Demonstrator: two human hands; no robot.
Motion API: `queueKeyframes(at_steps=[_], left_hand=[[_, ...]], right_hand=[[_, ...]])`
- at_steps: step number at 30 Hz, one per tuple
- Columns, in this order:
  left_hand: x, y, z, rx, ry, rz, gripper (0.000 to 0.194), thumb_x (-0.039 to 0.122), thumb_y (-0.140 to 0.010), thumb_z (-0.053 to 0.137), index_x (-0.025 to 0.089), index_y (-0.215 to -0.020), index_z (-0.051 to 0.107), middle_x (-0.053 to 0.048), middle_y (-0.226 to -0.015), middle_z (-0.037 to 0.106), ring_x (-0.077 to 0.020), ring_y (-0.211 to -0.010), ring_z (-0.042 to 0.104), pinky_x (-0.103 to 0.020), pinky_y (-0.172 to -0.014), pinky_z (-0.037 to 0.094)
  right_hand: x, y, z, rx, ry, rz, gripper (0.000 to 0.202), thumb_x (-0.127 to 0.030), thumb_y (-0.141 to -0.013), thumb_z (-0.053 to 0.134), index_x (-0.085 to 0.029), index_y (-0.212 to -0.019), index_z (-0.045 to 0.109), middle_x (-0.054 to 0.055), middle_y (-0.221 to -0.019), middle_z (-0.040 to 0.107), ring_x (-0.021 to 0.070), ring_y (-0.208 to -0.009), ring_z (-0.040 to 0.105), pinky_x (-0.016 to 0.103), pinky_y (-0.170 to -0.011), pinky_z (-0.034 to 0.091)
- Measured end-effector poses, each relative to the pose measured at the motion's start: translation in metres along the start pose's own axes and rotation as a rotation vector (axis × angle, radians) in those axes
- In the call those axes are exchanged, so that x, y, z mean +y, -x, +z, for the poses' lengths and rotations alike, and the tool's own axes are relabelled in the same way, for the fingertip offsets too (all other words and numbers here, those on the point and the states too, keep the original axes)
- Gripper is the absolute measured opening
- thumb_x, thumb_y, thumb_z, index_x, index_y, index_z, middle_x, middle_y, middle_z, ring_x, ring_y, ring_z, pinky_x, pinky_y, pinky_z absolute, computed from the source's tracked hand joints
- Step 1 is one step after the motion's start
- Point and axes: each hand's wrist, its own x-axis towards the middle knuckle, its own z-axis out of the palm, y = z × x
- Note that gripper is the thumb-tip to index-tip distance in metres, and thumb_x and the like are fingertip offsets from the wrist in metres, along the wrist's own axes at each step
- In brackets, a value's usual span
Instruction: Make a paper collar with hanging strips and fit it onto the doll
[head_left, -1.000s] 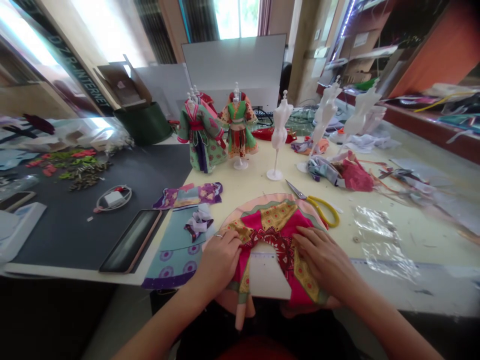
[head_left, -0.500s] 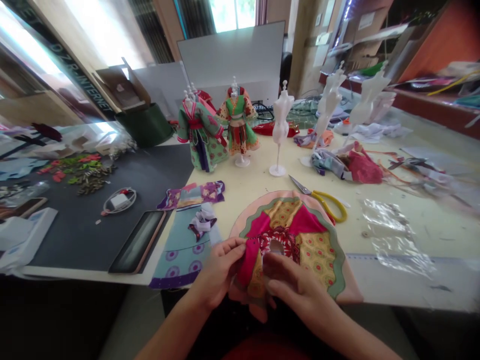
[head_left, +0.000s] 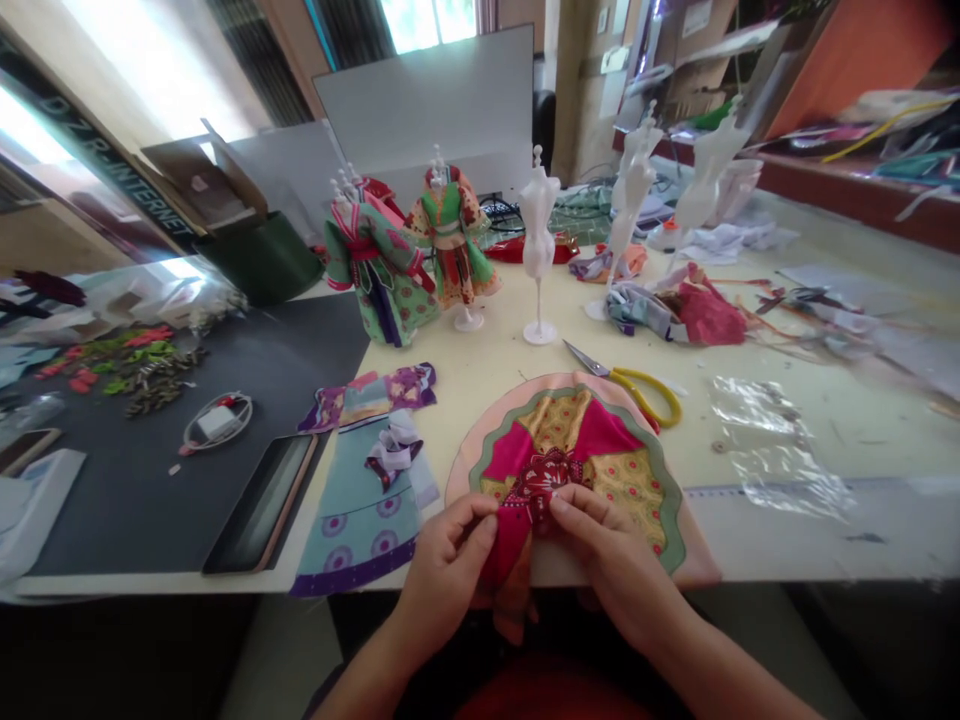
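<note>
A round doll skirt (head_left: 630,490) lies at the table's near edge, with pink and gold panels, a wavy green band and a peach border. My left hand (head_left: 454,555) pinches its magenta edge left of the dark red patterned centre. On the other side, my right hand (head_left: 607,545) grips the dark red part between thumb and fingers. The cloth between them is bunched, and its near part hangs over the table edge. Yellow-handled scissors (head_left: 626,382) lie partly open just beyond the skirt. Left of it are a light blue fabric piece (head_left: 360,500) and a crumpled scrap (head_left: 395,450).
Dressed doll forms (head_left: 379,265) and a bare white mannequin (head_left: 538,250) stand behind. A tablet (head_left: 259,505) and a coiled cable (head_left: 219,420) lie left. Clear plastic bags (head_left: 776,440), a ruler (head_left: 709,490) and fabric scraps (head_left: 709,305) are at right.
My right hand has closed on the dark red centre of the skirt, and the hole there is now folded over. My left hand keeps its pinch. The view has shifted slightly right.
</note>
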Motion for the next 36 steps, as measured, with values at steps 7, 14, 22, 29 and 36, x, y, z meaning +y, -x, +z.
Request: queueKeyframes(at_steps=[7, 14, 22, 29, 36], left_hand=[[0.001, 0.002, 0.001, 0.032, -0.275, 0.168, 0.021, 0.029, -0.090, 0.044, 0.017, -0.082, 0.058, -0.001, -0.073, 0.058, -0.0142, -0.068, 0.054, -0.023, -0.064, 0.042], [0.000, 0.000, 0.003, 0.013, -0.324, 0.146, 0.020, 0.028, -0.089, 0.042, 0.017, -0.078, 0.055, 0.000, -0.070, 0.055, -0.0137, -0.066, 0.052, -0.023, -0.061, 0.039], [-0.003, -0.001, 0.004, -0.023, -0.310, 0.080, 0.022, 0.030, -0.090, 0.041, 0.017, -0.078, 0.055, 0.001, -0.067, 0.053, -0.0133, -0.062, 0.049, -0.023, -0.058, 0.038], [0.004, -0.003, -0.003, 0.080, -0.332, 0.159, 0.023, 0.032, -0.093, 0.044, 0.019, -0.107, 0.056, -0.003, -0.089, 0.062, -0.0167, -0.082, 0.059, -0.028, -0.076, 0.046], [0.022, -0.017, 0.005, -0.304, -0.278, 0.398, 0.023, 0.024, -0.090, 0.052, 0.022, -0.112, 0.059, -0.009, -0.129, 0.053, -0.0208, -0.122, 0.047, -0.035, -0.104, 0.036]], right_hand=[[-0.008, 0.002, 0.001, -0.001, -0.201, -0.077, 0.016, -0.031, -0.080, 0.069, -0.018, -0.075, 0.061, 0.000, -0.077, 0.066, 0.0107, -0.075, 0.059, 0.023, -0.075, 0.048], [-0.007, 0.003, 0.003, 0.094, -0.219, -0.017, 0.020, -0.035, -0.072, 0.076, -0.022, -0.073, 0.062, -0.005, -0.064, 0.062, 0.0085, -0.054, 0.053, 0.019, -0.050, 0.042], [-0.004, 0.008, -0.003, 0.133, -0.133, -0.009, 0.025, -0.042, -0.069, 0.077, -0.020, -0.078, 0.068, -0.001, -0.073, 0.064, 0.0122, -0.066, 0.055, 0.023, -0.062, 0.045], [-0.003, 0.015, -0.011, -0.045, 0.015, -0.025, 0.017, -0.032, -0.073, 0.076, -0.023, -0.084, 0.068, -0.002, -0.083, 0.066, 0.0102, -0.078, 0.057, 0.021, -0.074, 0.044], [-0.007, 0.019, -0.013, -0.098, 0.194, -0.044, 0.015, -0.034, -0.075, 0.073, -0.023, -0.086, 0.070, -0.001, -0.085, 0.068, 0.0114, -0.079, 0.059, 0.022, -0.072, 0.044]])
